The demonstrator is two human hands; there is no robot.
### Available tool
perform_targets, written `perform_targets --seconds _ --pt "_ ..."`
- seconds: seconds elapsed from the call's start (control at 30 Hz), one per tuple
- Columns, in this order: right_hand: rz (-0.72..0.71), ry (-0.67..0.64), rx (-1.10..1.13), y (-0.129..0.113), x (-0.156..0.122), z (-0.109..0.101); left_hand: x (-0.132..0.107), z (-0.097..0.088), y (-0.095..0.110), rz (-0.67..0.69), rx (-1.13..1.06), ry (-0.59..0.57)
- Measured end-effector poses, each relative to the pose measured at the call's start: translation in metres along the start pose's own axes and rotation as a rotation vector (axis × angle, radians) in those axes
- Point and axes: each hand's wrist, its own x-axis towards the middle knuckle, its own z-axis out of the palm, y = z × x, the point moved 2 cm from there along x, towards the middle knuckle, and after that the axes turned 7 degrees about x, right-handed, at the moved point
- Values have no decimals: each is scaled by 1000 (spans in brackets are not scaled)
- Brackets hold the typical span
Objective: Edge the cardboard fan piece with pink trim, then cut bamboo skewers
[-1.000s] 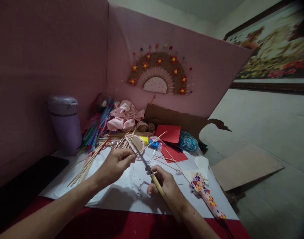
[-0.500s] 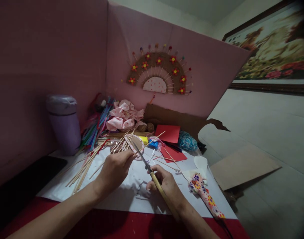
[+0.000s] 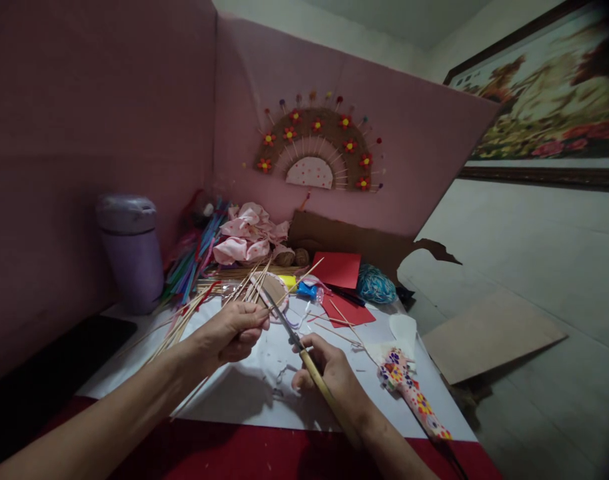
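Observation:
My left hand (image 3: 229, 333) is closed on a bundle of thin bamboo sticks (image 3: 257, 283) that fan out up and to the right above the white sheet (image 3: 244, 387). My right hand (image 3: 329, 373) grips the wooden handle of a knife (image 3: 297, 347), its blade pointing up-left and meeting the sticks just past my left fingertips. More loose sticks (image 3: 182, 320) lie spread on the sheet to the left of my left hand.
A lilac flask (image 3: 129, 250) stands at the left by the pink wall. Coloured straws (image 3: 194, 257), pink cloth (image 3: 247, 237), red paper (image 3: 339, 270), blue yarn (image 3: 374, 283) and a flowered fabric piece (image 3: 409, 390) surround the sheet. Cardboard (image 3: 489, 333) lies on the floor right.
My left hand has turned the stick bundle slightly and drawn it a little lower and left. The knife blade stays against the sticks; my right hand has barely moved.

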Motion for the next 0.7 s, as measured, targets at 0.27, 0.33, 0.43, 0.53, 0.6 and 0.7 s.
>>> perform_targets --seconds 0.27,0.33,0.43,0.53,0.6,0.7 --pt "12 53 -73 -4 1 -1 -9 5 -2 638 1004 613" --pt "11 46 -81 -4 0 -1 -9 4 -1 626 996 568" --pt "-3 21 -70 -4 -1 0 -5 -1 1 447 669 381" --pt "-6 -6 -58 -4 -1 1 0 -5 0 161 206 117" --pt "0 -3 -74 -5 -1 1 2 -5 -2 24 18 0" --pt "6 33 -103 -7 0 0 4 -4 -6 -32 -1 15"
